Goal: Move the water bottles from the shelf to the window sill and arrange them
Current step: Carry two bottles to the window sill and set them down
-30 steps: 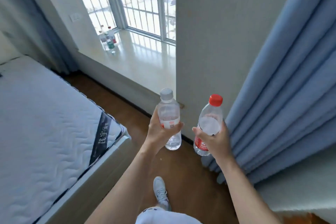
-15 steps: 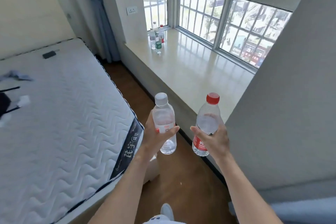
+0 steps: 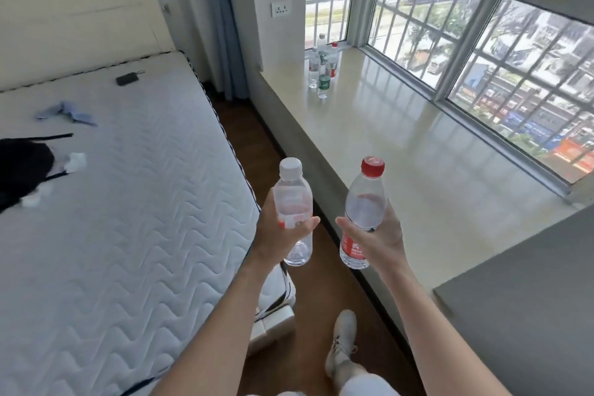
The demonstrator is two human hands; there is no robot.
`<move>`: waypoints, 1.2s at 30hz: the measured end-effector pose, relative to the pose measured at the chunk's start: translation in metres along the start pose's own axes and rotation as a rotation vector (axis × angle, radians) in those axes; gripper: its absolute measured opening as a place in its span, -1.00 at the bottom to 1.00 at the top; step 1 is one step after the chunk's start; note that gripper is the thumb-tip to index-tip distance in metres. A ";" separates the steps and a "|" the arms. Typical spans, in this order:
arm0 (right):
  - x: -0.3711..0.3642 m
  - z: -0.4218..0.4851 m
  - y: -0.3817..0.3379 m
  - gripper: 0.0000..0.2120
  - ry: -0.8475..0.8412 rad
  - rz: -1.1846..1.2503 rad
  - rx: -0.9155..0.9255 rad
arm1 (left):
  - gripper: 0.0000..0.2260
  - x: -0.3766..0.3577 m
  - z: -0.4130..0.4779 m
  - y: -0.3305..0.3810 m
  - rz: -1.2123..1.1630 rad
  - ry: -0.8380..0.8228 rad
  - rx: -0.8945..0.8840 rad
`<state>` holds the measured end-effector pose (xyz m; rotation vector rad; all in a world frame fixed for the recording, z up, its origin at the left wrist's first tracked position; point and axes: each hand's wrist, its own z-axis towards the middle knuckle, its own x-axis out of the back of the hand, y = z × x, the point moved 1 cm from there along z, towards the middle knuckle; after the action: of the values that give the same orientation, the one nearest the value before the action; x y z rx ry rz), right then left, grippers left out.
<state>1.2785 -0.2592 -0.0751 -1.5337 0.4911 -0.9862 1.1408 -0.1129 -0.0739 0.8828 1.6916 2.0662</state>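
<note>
Both hands are up in front, and each one has a bottle. The left hand [image 3: 278, 236] grips the white-capped bottle [image 3: 293, 196] around its middle. The thumb crosses the front over the label band, and the fingers curl round the back. The cap and shoulder stand above the grip and the base hangs below it.

The right hand [image 3: 384, 239] is clasped round the red-capped bottle [image 3: 364, 202] with the thumb pointing inward. The fingers show faintly through the clear plastic, and the red label sits just under the thumb. Both bottles are close to upright. They are side by side but apart, held in the air over the wooden floor [image 3: 273, 145] between the bed and the sill.

The window sill [image 3: 401, 145] is a wide, glossy, pale slab running along the right, under the barred window [image 3: 450, 51]. At its far end, by the corner, a cluster of bottles [image 3: 321, 71] stands close together. One has a green label and at least one has a red cap.

To the left is the bed [image 3: 128, 219] with its white quilted mattress. On it lie a small dark object [image 3: 127, 78], a blue cloth [image 3: 66, 111] and a black item [image 3: 22, 167]. A wall socket [image 3: 281, 7] sits beside a blue curtain [image 3: 225, 26]. A white shoe [image 3: 344, 341] is planted on the floor below.
</note>
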 end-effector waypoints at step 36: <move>-0.165 0.517 -0.019 -0.41 -0.428 0.064 0.039 | -0.38 0.012 0.471 -0.052 -0.045 0.369 0.145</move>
<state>1.5988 0.1795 -0.0850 -1.6267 0.2141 -0.5896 1.4281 0.2636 -0.0715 0.5166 2.0481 2.2011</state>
